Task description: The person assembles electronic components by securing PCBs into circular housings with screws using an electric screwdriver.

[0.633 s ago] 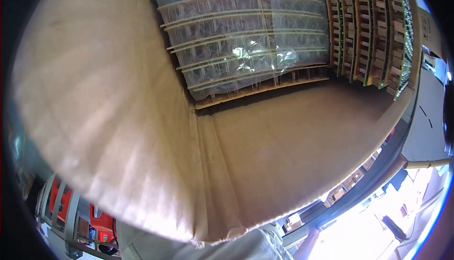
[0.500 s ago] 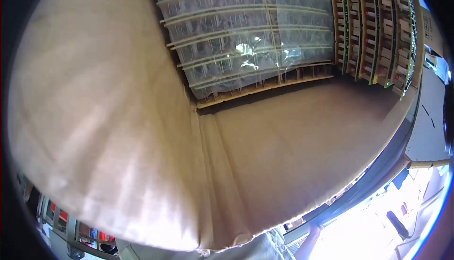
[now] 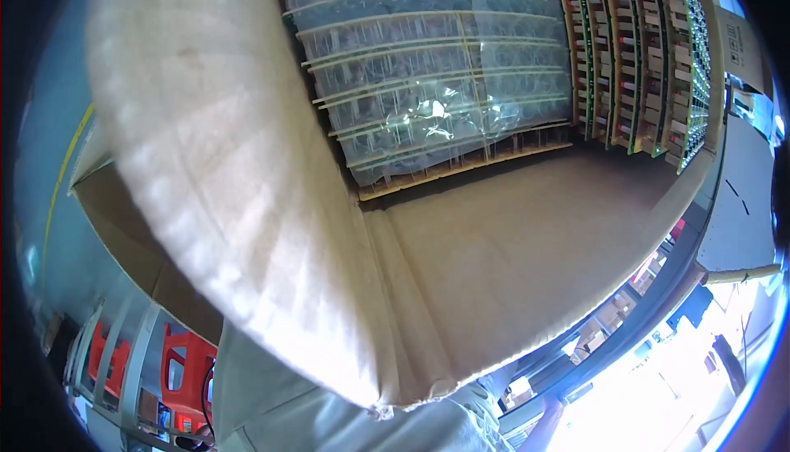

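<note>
Neither of my hands shows in the head view. A large, deep cardboard box (image 3: pixel 510 246) fills most of the picture, with its near corner toward me. Inside it, at the far side, a clear plastic sheet (image 3: pixel 395 90) with bright glints lies over rows of thin, pale divider strips (image 3: pixel 461 174). To the right of these, several green circuit boards (image 3: pixel 629 65) stand on edge, side by side, with pale blocks along them. My light-coloured clothing (image 3: pixel 288 403) is visible below the box's near corner.
At the lower left are red plastic stools (image 3: pixel 188 370) and a grey metal frame (image 3: pixel 136 361). A brown cardboard flap (image 3: pixel 152 246) juts out beyond the box's left wall. The floor there bears a yellow line (image 3: pixel 62 176). A grey-white panel (image 3: pixel 741 205) stands on the right.
My view has shifted. The box's left wall covers less of the picture, so the floor, flap and more of the stools show. The boards appear slightly further left.
</note>
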The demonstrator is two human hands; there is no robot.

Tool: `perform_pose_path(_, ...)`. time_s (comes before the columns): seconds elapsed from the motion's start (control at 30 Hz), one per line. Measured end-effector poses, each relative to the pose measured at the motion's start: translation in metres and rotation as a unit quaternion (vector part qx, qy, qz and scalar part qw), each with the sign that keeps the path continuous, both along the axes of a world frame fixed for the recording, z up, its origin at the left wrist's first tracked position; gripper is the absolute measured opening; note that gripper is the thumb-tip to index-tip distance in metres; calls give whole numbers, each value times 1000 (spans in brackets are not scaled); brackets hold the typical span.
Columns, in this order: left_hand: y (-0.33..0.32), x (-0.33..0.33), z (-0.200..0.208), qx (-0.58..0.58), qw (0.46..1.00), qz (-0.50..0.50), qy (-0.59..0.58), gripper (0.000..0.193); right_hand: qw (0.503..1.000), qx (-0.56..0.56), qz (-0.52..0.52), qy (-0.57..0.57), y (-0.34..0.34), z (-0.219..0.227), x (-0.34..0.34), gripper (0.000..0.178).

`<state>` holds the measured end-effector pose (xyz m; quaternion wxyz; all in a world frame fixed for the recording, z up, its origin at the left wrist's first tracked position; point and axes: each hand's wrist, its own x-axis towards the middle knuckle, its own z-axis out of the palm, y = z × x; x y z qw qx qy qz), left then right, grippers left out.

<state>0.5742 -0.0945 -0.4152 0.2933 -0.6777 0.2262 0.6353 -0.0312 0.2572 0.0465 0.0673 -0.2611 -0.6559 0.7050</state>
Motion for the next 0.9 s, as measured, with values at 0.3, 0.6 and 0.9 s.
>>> perform_pose_path(0.3, 0, 21, 12, -50, 998, 5, -34, 59, 1000, 13, -3, -22, -1, -20, 10, 42)
perform_pose_path(0.6, -4, 33, 23, -104, 993, 6, -58, 61, 999, 21, -10, -37, 1, -35, 21, 42)
perform_pose_path(0.9, 2, 26, 12, -126, 990, 64, -24, 63, 999, 33, -33, -28, 20, -21, 31, 42)
